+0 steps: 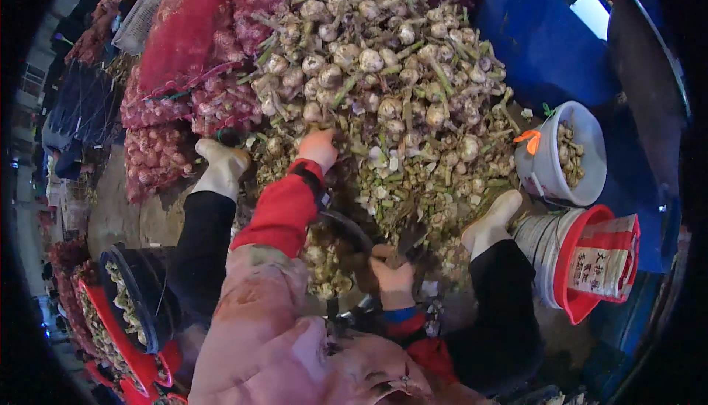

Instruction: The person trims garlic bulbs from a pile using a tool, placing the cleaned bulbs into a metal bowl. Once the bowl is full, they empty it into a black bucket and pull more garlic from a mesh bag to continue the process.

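A big heap of garlic bulbs [369,58] with stalks lies in front of me. My left hand [318,148], at the end of a red sleeve, reaches to the heap's near edge. Its fingers are curled down among the bulbs; what they hold, if anything, is hidden. Close to my body, my right hand [392,279] is closed round a tool with a dark flat blade [411,238]. A curved dark strip [348,226] runs between the two hands. Cut stalks and scraps [398,191] cover the ground beyond my right hand.
Red mesh sacks of garlic [188,58] stand at the left. On the right are a grey bucket [527,161] with bulbs in it, a red basin [574,257] and a blue bin [546,43]. A dark bucket [151,294] stands lower left. My feet flank the scraps.
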`<state>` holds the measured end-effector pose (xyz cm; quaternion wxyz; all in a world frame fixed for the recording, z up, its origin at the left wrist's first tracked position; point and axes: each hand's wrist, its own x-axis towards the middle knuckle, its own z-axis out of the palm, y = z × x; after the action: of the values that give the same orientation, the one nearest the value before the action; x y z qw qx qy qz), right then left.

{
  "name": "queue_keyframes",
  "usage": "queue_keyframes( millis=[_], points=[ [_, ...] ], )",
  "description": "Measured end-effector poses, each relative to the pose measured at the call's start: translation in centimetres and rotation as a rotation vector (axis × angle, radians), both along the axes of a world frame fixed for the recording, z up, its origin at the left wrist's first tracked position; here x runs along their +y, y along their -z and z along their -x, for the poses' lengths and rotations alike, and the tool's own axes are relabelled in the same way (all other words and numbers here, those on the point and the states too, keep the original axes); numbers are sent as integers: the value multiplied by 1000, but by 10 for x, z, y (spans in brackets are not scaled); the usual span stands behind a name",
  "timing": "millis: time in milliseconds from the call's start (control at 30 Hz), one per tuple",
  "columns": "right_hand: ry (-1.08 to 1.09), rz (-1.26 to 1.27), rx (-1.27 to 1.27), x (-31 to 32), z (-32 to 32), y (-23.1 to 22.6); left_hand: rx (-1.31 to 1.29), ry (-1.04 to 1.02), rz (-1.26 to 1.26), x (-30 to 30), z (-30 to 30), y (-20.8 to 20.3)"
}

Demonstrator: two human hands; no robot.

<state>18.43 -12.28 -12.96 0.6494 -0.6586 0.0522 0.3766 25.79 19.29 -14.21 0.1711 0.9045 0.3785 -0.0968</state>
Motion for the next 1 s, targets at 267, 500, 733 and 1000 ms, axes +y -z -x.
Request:
queue_keyframes(
  millis=[267,500,733,1000],
  points=[
    [118,-466,422,9,-12,-49,-362,218,108,-87,92,-116],
    [-48,-438,319,-19,9,-43,-788,-131,473,-172,165,-114],
    [-281,-426,27,-31,26,-31,-1152,-457,1666,-202,187,-129],
    [-473,191,-968,-21,27,-85,-469,-33,632,-177,210,-149]
  ],
)
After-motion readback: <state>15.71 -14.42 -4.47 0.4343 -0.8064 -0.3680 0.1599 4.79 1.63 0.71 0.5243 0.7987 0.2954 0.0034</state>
